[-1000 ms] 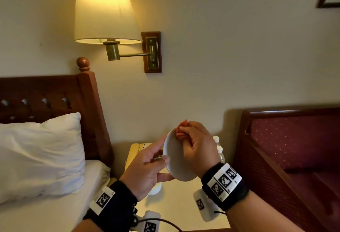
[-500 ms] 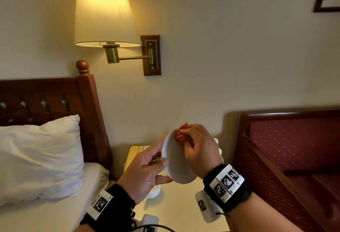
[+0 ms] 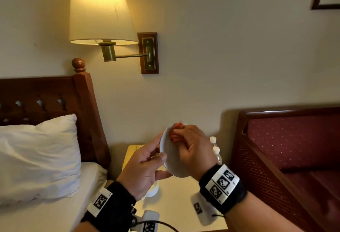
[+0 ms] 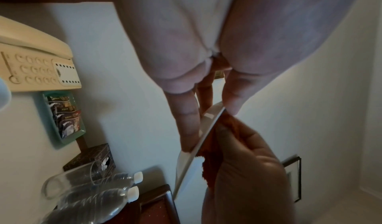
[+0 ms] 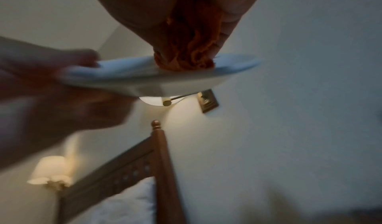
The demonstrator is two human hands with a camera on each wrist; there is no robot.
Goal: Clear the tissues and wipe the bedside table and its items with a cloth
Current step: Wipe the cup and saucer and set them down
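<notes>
Left hand (image 3: 145, 169): raised at mid-frame, thumb on the near face of the saucer (image 3: 172, 160), fingers (image 4: 187, 121) straight behind its back, pinching the rim.
Right hand (image 3: 191, 151): back toward the head camera, fingers curled round a bunched orange cloth (image 5: 186, 47) (pressed onto the saucer's face).
Wrists: both banded in black straps with printed marker tags.
Forearms: bare, rising from the lower edge, converging.
</notes>
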